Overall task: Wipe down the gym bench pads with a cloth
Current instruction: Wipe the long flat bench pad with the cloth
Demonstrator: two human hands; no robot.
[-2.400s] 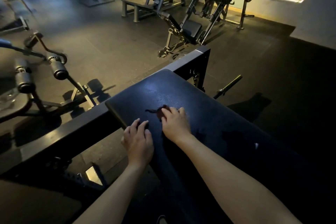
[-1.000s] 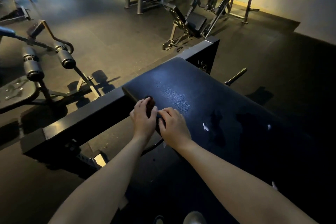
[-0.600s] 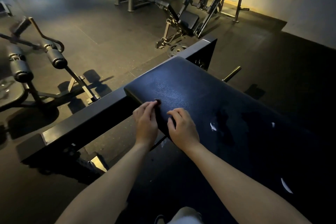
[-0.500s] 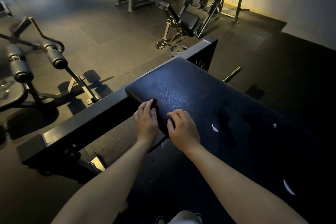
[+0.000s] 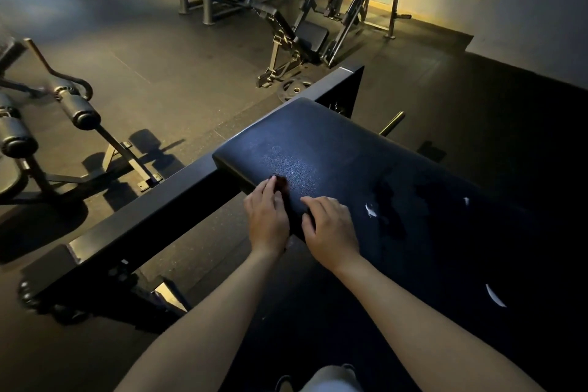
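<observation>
Hands crowded at the pad's corner, cloth barely showing

Both hands sit side by side at the near left edge of the bench pad (image 5: 334,143), close to its corner. My guess is the person is working the strip where the top rolls over the side. The dark reddish cloth (image 5: 282,182) lies on top of the pad and pokes out just past the fingertips of the left hand (image 5: 269,219). That hand lies mostly flat, fingers fairly straight and together, pressing the cloth down rather than grabbing it. The right hand (image 5: 331,227) is just beside it, fingers curled with the tips on the pad. It's so dim I can't tell if it has any cloth pinched under there. A few pale scuffs (image 5: 369,210) show further along the pad, apart from the hands.
</observation>
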